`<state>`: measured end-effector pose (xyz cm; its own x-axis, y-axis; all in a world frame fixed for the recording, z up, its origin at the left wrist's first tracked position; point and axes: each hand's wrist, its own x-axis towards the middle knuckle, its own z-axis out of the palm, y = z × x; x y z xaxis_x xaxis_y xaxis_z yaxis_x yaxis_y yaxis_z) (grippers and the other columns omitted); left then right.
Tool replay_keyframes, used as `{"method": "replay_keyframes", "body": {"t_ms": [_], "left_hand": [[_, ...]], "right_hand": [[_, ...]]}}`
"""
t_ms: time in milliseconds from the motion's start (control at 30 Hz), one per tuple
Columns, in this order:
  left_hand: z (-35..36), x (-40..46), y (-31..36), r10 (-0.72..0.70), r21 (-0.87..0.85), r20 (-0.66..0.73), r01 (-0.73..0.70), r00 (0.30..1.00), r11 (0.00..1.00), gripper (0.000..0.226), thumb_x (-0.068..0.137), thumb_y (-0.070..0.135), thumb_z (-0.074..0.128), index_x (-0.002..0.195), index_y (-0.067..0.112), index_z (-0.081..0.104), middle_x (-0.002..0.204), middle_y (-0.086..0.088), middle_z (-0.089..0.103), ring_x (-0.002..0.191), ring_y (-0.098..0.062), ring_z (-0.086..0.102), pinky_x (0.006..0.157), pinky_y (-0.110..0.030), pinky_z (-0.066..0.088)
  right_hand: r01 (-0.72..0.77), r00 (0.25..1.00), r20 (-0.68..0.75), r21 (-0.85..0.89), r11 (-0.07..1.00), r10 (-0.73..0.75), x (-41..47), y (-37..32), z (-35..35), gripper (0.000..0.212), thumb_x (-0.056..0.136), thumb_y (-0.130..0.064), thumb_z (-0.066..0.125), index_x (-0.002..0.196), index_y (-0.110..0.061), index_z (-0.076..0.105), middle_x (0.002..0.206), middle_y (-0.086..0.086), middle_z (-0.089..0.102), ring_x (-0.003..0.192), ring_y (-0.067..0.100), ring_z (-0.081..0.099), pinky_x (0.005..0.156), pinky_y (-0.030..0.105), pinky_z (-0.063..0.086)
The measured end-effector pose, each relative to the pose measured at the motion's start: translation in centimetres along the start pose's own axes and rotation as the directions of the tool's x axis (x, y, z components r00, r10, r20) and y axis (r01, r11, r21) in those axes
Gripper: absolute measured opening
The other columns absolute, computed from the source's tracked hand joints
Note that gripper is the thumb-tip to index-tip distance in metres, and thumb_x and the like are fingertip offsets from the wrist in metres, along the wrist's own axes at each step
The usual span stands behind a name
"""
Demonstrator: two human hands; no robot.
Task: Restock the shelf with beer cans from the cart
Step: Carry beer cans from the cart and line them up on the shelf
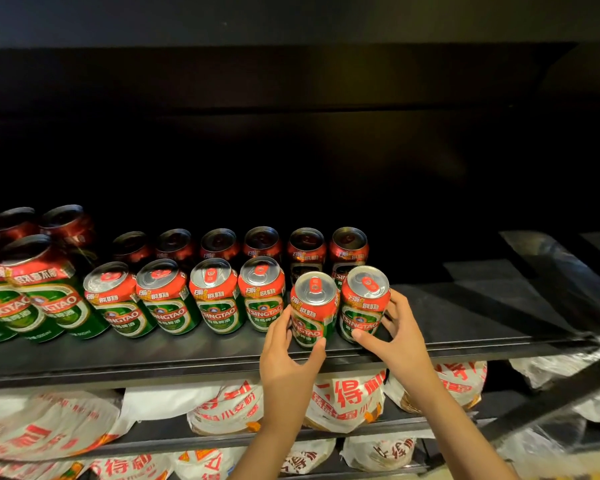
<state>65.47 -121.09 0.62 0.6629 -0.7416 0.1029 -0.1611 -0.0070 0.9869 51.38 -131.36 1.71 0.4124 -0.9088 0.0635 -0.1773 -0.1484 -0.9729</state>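
A: Shelf (194, 355) first, dark metal, running across the middle of the frame with black space above it.

B: And under it?

A: White bags with red print (347, 403) on the lower shelves, along the bottom of the frame.

B: Next in size?

A: Taller green and red cans (52, 299) at the left edge. Then a front row of short green Tsingtao cans (219, 299), upright and close together, from lower left toward the centre. Behind it, a back row of darker red cans (264, 242) in shadow.

B: The two being handled?

A: Just right of centre, at the right end of the front row, near the shelf's front edge. The left hand (288, 355) grips the left can (313, 310), thumb on the front and fingers round its left side. The right hand (400, 336) holds the right can (364, 303), thumb across its base and fingers curled behind its right side. Both cans are upright and just beside each other; whether they touch I cannot tell.
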Motion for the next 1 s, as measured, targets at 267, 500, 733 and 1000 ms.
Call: {"method": "replay_keyframes", "body": {"t_ms": [267, 500, 733, 1000], "left_hand": [[0.4, 0.1, -0.1, 0.066, 0.006, -0.077, -0.066, 0.995, 0.998, 0.060, 0.073, 0.020, 0.078, 0.117, 0.044, 0.045, 0.121, 0.021, 0.051, 0.114, 0.009, 0.049, 0.095, -0.010, 0.042], [0.7, 0.0, -0.5, 0.115, 0.080, -0.111, -0.107, 0.987, 0.991, 0.066, 0.066, 0.039, 0.075, 0.126, 0.027, 0.051, 0.118, 0.017, 0.050, 0.114, 0.008, 0.049, 0.087, -0.002, 0.041], [1.3, 0.2, -0.5, 0.115, 0.132, -0.179, -0.092, 0.977, 0.987, 0.063, 0.066, 0.030, 0.082, 0.119, 0.034, 0.048, 0.113, 0.025, 0.045, 0.110, 0.004, 0.051, 0.087, -0.010, 0.043], [1.7, 0.1, 0.1, 0.110, 0.156, -0.212, -0.077, 0.971, 0.985, 0.062, 0.067, 0.034, 0.081, 0.117, 0.036, 0.044, 0.109, 0.021, 0.045, 0.107, 0.009, 0.048, 0.079, -0.003, 0.040]], "right_hand": [[0.002, 1.000, -0.021, -0.048, 0.999, -0.003, -0.2, -0.2, 0.4, 0.066, 0.071, -0.024, 0.082, 0.119, -0.046, 0.042, 0.129, -0.015, 0.051, 0.121, 0.003, 0.049, 0.101, 0.026, 0.043], [-0.028, 1.000, 0.006, -0.031, 0.999, 0.028, 0.3, -0.2, 0.0, 0.065, 0.068, -0.018, 0.083, 0.114, -0.046, 0.047, 0.120, -0.014, 0.060, 0.113, 0.002, 0.057, 0.091, 0.020, 0.049], [-0.022, 0.999, 0.027, -0.013, 1.000, 0.022, 0.3, 0.0, -0.4, 0.073, 0.069, -0.014, 0.082, 0.128, -0.033, 0.044, 0.126, -0.015, 0.057, 0.115, 0.000, 0.055, 0.094, 0.017, 0.047], [0.003, 0.999, 0.050, -0.052, 0.999, -0.001, 0.1, 0.3, 0.0, 0.066, 0.075, -0.018, 0.078, 0.126, -0.038, 0.043, 0.128, -0.018, 0.054, 0.119, -0.005, 0.050, 0.095, 0.014, 0.042]]}}
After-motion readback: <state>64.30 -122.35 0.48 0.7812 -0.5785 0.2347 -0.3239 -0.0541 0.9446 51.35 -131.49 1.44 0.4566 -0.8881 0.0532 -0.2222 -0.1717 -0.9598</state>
